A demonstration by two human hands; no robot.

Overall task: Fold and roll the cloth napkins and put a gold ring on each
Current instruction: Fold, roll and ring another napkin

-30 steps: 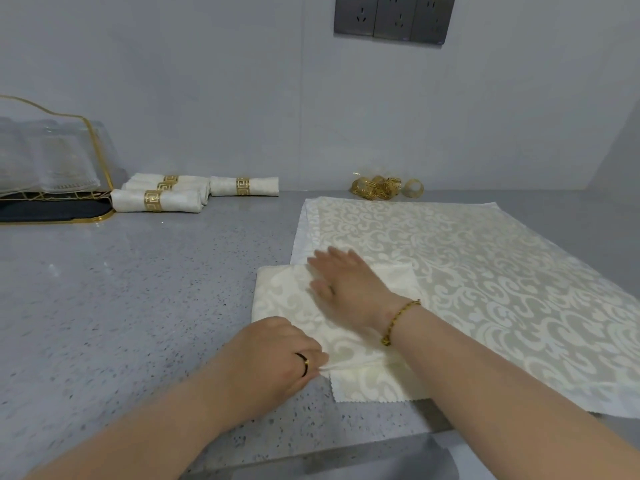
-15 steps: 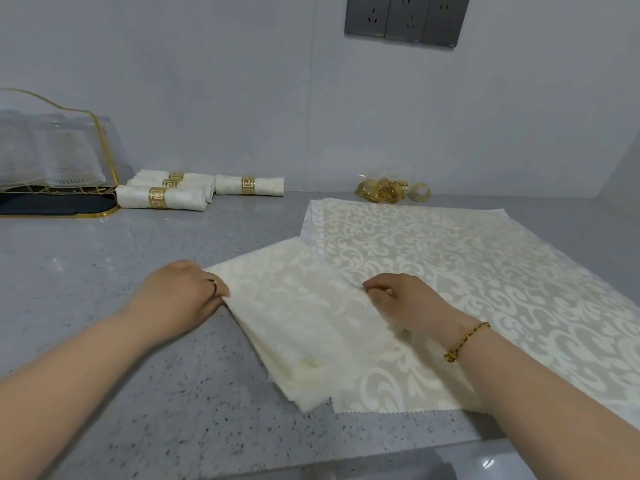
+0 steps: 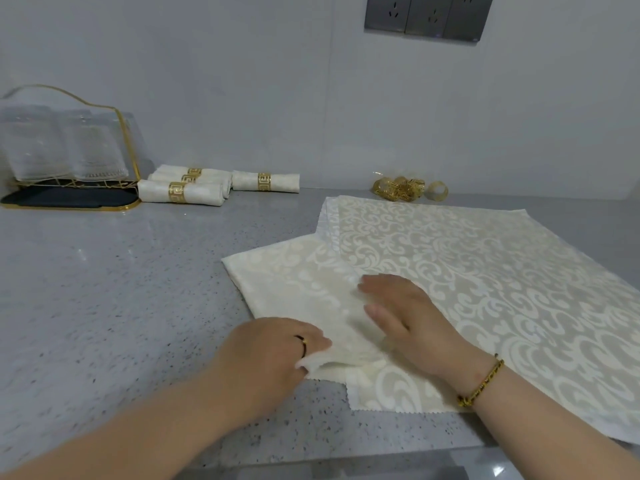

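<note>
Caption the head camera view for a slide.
Left hand pinches a corner of the folded napkin while the right hand presses it flat; finished rolls and loose gold rings sit farther back.

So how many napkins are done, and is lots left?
Four rolled napkins, each ringed, lie finished at the back. One folded napkin is in hand: the left hand pinches its near edge, the right hand presses flat on it; not rolled or ringed yet. Flat napkins wait underneath, count unclear, and loose gold rings sit beyond them.
</note>
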